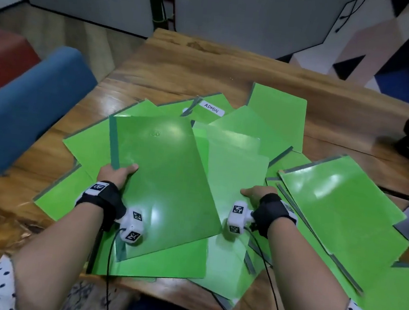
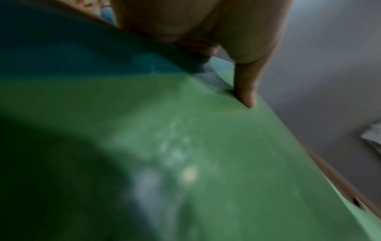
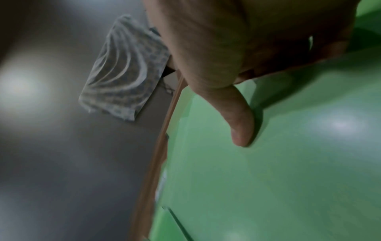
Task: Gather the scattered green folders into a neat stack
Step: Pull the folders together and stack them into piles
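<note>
Left hand (image 1: 118,173): I pinch the top folder (image 1: 163,181) at its left edge.
Right hand (image 1: 257,193): pinches a paler folder (image 1: 234,172).
Folders: scattered over the bench (image 1: 182,60).
Handling: probably light, glossy, slippery; I hold edges.

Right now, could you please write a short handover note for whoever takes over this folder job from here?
Left hand grips the left edge of the top folder, thumb on top, fingers underneath.
Right hand grips the paler folder beside it, thumb on top.
The other green folders lie fanned and overlapping across the wooden table; one at the back carries an ADMIN label.
Done: no neat stack yet.
Left: square up the held folders, then gather the rest onto them.
</note>
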